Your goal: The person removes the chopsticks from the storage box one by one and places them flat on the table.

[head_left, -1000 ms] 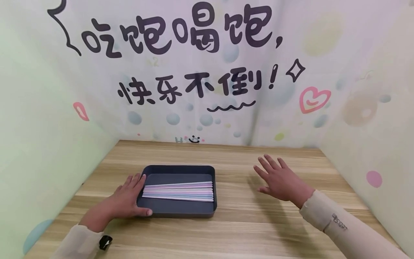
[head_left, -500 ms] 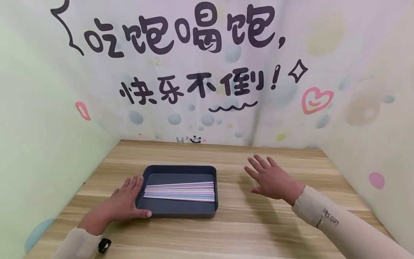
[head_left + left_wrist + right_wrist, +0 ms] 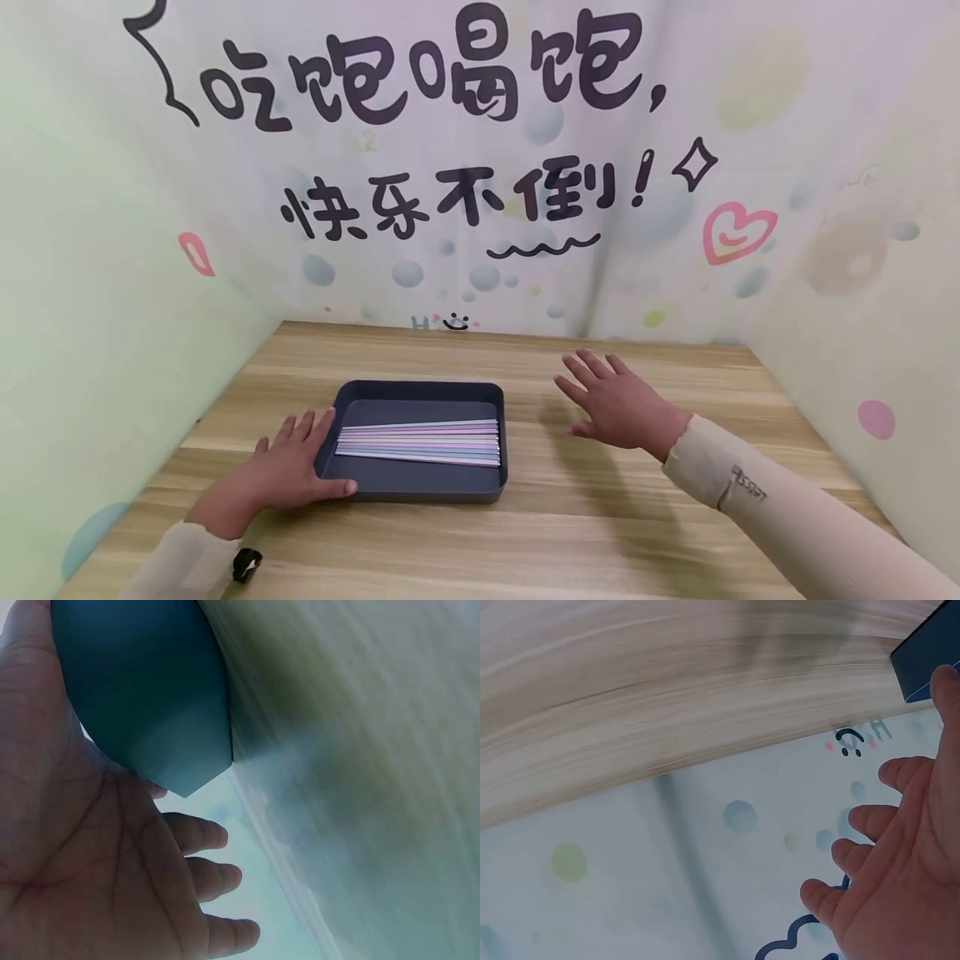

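Head view: loose-fingered left hand (image 3: 287, 473) is touching — preferably lightly — dark-blue rectangular tray (image 3: 420, 482), loose-fingered right hand (image 3: 618, 407) hovering rightward.

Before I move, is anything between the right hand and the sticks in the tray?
Only the tray's right wall, just beyond the ends of the sticks. Nothing else is visible between it and the right hand.
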The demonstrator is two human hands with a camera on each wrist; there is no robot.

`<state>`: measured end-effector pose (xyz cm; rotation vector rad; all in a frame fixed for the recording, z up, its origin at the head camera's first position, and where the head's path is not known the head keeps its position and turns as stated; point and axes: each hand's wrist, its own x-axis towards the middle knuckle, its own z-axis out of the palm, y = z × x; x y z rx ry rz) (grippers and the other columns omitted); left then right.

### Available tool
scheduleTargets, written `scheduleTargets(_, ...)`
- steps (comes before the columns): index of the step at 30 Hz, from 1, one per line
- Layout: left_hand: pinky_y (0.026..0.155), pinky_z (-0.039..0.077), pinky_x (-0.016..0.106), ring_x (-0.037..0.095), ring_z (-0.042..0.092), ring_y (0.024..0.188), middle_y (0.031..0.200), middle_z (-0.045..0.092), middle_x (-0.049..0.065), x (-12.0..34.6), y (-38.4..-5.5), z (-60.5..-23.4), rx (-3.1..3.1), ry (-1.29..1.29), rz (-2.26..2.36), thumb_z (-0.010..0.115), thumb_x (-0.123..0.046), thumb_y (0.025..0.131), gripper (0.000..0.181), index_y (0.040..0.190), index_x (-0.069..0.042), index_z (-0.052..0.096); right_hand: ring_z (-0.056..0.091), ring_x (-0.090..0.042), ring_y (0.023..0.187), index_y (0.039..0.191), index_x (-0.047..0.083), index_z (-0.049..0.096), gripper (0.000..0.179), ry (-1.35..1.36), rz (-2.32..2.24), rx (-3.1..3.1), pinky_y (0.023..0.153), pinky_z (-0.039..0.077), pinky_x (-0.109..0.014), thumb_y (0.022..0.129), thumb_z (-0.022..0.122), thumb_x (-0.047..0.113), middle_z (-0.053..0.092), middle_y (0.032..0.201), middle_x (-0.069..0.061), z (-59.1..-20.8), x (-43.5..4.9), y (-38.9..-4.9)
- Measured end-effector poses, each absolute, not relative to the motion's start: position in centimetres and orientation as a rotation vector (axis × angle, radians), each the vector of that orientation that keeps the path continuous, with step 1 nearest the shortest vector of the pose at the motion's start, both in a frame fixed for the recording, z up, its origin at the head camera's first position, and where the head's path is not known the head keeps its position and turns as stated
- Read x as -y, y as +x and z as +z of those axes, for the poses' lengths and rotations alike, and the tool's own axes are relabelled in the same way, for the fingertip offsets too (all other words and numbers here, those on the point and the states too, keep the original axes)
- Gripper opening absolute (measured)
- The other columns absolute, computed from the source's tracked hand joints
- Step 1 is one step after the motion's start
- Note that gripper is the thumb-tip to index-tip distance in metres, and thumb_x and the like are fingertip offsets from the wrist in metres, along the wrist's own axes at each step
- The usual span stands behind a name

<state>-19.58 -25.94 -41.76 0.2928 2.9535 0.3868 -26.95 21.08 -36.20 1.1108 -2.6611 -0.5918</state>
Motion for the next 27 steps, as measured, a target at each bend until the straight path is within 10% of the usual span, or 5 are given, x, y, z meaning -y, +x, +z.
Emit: scheduleTargets(27,0.091,0.041,0.066,0.058,0.04,0.12,0.135,0.039,0.04,25.8,-20.1,-41.7,-2.872,0.203,0.381,0.07,-0.075,0.072,0.128,0.156,0.003,0.013,0.029,-0.04,0.143,0.149,0.014,0.046,0.074,1.218,-0.564,2.693,0.109,0.029,-0.059,0.092,0.062,0.058,0.036,0.155,-0.018,-36.3,-15.2,-28.3)
